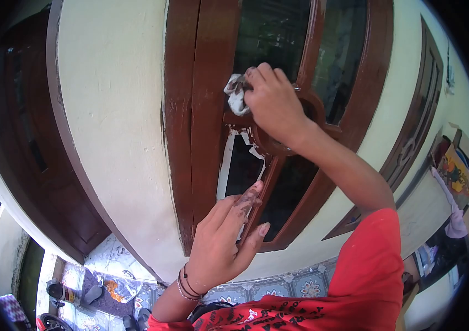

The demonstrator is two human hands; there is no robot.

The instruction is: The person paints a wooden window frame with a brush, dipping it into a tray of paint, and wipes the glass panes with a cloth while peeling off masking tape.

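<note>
My right hand (275, 99) is raised to the brown wooden window frame (212, 71). Its fingers close round a crumpled white rag (238, 102) with dark brown smears, pressed near the lower left corner of the upper glass pane (273, 38). Lower down, my left hand (218, 237) is open, index finger and thumb stretched out, with brown smears on the fingers. Its index fingertip overlaps the frame beside the lower pane (244, 168). White masking strips (225, 165) with ragged, brown-stained edges line that pane.
A cream wall (113, 110) borders the frame, with a dark brown door (30, 138) to the left. Below, a patterned tile floor (306, 284) holds a can (62, 292) and sandals (94, 292). Clothes and a lilac cloth (455, 220) are at the right.
</note>
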